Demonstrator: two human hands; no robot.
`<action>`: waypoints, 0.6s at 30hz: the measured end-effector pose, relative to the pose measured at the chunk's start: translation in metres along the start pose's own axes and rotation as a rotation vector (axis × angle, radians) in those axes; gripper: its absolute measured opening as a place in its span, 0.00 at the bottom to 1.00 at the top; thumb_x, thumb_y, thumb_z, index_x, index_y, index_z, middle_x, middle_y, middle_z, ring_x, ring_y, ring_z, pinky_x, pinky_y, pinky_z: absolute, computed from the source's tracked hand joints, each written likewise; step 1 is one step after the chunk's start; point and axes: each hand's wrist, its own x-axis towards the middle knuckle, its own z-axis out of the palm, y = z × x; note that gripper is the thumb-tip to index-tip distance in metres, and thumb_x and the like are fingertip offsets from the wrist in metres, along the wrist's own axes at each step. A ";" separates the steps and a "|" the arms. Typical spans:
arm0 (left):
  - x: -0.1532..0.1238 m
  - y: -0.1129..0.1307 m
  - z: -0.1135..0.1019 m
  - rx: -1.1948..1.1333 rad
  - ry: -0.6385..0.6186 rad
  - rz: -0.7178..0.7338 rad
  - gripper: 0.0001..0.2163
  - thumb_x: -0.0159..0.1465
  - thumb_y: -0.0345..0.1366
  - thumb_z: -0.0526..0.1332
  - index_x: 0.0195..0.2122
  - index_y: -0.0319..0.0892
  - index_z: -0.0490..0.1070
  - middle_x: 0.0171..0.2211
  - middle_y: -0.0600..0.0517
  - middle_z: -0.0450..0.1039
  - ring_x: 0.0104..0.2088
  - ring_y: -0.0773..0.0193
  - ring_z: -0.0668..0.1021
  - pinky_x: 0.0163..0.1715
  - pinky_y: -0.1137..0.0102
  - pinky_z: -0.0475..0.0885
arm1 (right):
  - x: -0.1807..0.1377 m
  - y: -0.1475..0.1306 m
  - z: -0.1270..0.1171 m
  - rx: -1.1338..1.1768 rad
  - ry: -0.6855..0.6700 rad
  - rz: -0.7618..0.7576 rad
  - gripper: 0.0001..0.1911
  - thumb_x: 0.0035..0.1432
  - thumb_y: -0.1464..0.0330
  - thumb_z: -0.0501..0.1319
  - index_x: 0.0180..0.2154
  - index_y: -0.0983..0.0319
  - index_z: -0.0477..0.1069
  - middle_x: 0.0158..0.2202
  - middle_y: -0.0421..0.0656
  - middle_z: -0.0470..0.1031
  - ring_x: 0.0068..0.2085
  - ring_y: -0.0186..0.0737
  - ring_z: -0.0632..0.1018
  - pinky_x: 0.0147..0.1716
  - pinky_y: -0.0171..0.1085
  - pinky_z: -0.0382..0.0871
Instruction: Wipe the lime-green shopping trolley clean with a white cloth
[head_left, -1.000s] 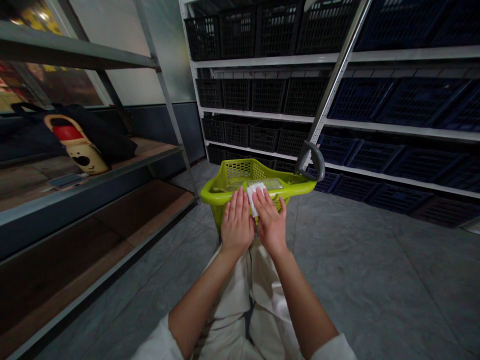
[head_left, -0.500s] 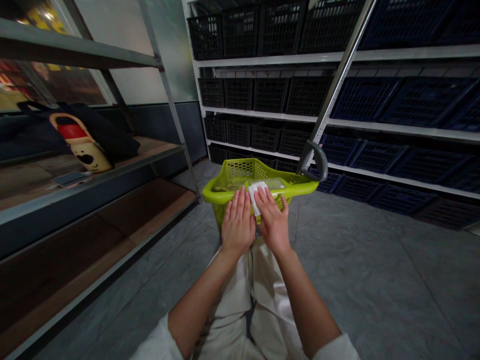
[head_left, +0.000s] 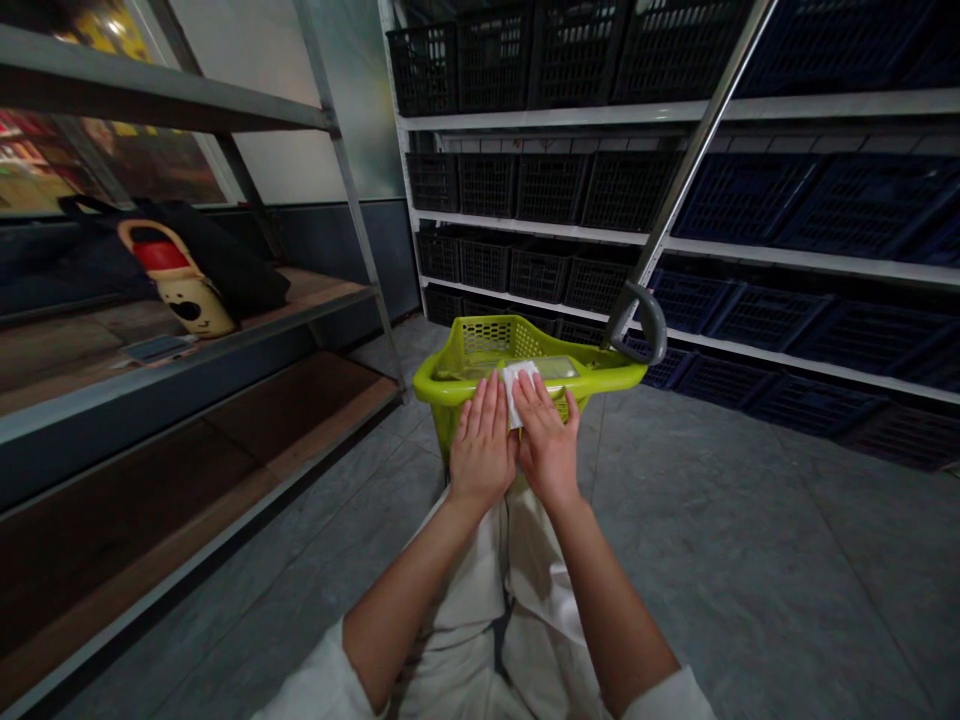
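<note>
In front of my knees stands a lime-green plastic basket (head_left: 442, 388) with a perforated back wall and a grey loop handle (head_left: 654, 328) at its right end. My left hand (head_left: 484, 440) lies with straight fingers against the near rim and side. A folded white tissue (head_left: 516, 388) is on the same rim, pinned under the fingers of my right hand (head_left: 549, 435). The two hands nearly touch at the thumbs. Behind the rim a clear, flat-looking item (head_left: 553, 367) shows inside the basket; its kind is unclear.
At left, a metal rack with wooden shelves (head_left: 322, 290) holds a cream bottle with a red top (head_left: 187, 290), a phone-like flat thing (head_left: 156, 348) and a dark bag (head_left: 225, 255). Black crates (head_left: 544, 275) and blue crates (head_left: 757, 310) fill white shelving behind. A metal pole (head_left: 694, 160) slants upward.
My view has swung slightly left, so the surroundings sit further right in the picture. Both hands stay on the basket rim, a little further left along it, the tissue still under my right fingers.
</note>
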 end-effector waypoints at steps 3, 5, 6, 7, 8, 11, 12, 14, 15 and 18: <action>0.000 0.000 -0.002 0.005 0.001 0.011 0.31 0.71 0.37 0.48 0.72 0.32 0.39 0.72 0.40 0.46 0.72 0.53 0.49 0.69 0.55 0.52 | -0.006 0.023 -0.004 -0.023 0.090 0.091 0.36 0.60 0.78 0.46 0.69 0.55 0.53 0.67 0.45 0.64 0.70 0.39 0.61 0.69 0.54 0.42; 0.001 0.002 -0.002 0.002 0.004 0.011 0.31 0.71 0.37 0.48 0.72 0.31 0.39 0.72 0.40 0.46 0.72 0.53 0.49 0.69 0.55 0.53 | -0.011 0.039 -0.002 -0.045 0.189 0.235 0.36 0.60 0.78 0.45 0.68 0.54 0.55 0.67 0.46 0.64 0.69 0.41 0.62 0.68 0.57 0.44; 0.001 0.002 -0.002 -0.001 0.005 0.010 0.31 0.71 0.37 0.48 0.72 0.31 0.38 0.72 0.39 0.46 0.72 0.53 0.49 0.69 0.55 0.53 | -0.012 0.042 0.000 -0.052 0.224 0.303 0.36 0.60 0.78 0.45 0.68 0.54 0.55 0.67 0.46 0.64 0.69 0.42 0.62 0.67 0.58 0.44; 0.001 0.003 -0.002 -0.006 0.005 0.008 0.31 0.71 0.37 0.48 0.72 0.31 0.38 0.72 0.39 0.46 0.72 0.53 0.49 0.69 0.55 0.53 | -0.012 0.043 0.002 -0.055 0.245 0.352 0.36 0.60 0.77 0.45 0.68 0.54 0.55 0.67 0.47 0.64 0.69 0.43 0.63 0.67 0.59 0.44; 0.001 0.003 -0.002 -0.010 0.006 0.006 0.31 0.71 0.37 0.48 0.72 0.31 0.38 0.72 0.39 0.46 0.72 0.53 0.49 0.69 0.55 0.53 | -0.011 0.039 0.004 -0.055 0.252 0.374 0.36 0.60 0.77 0.44 0.68 0.54 0.55 0.67 0.47 0.63 0.69 0.44 0.63 0.67 0.60 0.44; 0.001 0.003 0.000 -0.017 0.011 -0.002 0.31 0.72 0.37 0.48 0.72 0.33 0.38 0.72 0.40 0.45 0.73 0.53 0.49 0.69 0.55 0.53 | -0.006 0.016 0.007 -0.035 0.164 0.278 0.37 0.59 0.77 0.45 0.68 0.53 0.55 0.67 0.46 0.64 0.69 0.43 0.62 0.68 0.60 0.40; 0.000 0.002 0.001 -0.017 0.011 -0.001 0.31 0.71 0.37 0.48 0.72 0.33 0.38 0.73 0.40 0.45 0.73 0.53 0.49 0.69 0.55 0.53 | -0.005 0.007 0.007 -0.021 0.116 0.217 0.37 0.59 0.78 0.46 0.68 0.53 0.55 0.67 0.45 0.64 0.69 0.42 0.61 0.68 0.59 0.39; -0.001 0.000 0.002 -0.011 0.008 0.005 0.31 0.71 0.37 0.48 0.72 0.33 0.40 0.73 0.41 0.45 0.73 0.54 0.49 0.69 0.56 0.52 | -0.004 -0.004 0.005 0.009 0.037 0.105 0.36 0.59 0.77 0.47 0.68 0.54 0.55 0.67 0.45 0.65 0.70 0.40 0.61 0.69 0.57 0.37; -0.001 -0.001 0.002 -0.005 0.004 0.007 0.31 0.71 0.37 0.48 0.72 0.33 0.40 0.73 0.41 0.45 0.73 0.54 0.49 0.69 0.56 0.52 | -0.004 -0.005 0.004 0.019 0.018 0.067 0.35 0.60 0.77 0.48 0.68 0.54 0.55 0.67 0.45 0.65 0.70 0.40 0.61 0.69 0.57 0.36; -0.002 -0.002 0.001 0.014 -0.003 0.004 0.31 0.71 0.37 0.48 0.72 0.32 0.40 0.72 0.40 0.45 0.73 0.53 0.48 0.69 0.55 0.52 | -0.009 0.011 0.000 0.010 0.051 0.055 0.36 0.59 0.78 0.47 0.68 0.53 0.55 0.67 0.44 0.65 0.69 0.39 0.61 0.69 0.56 0.34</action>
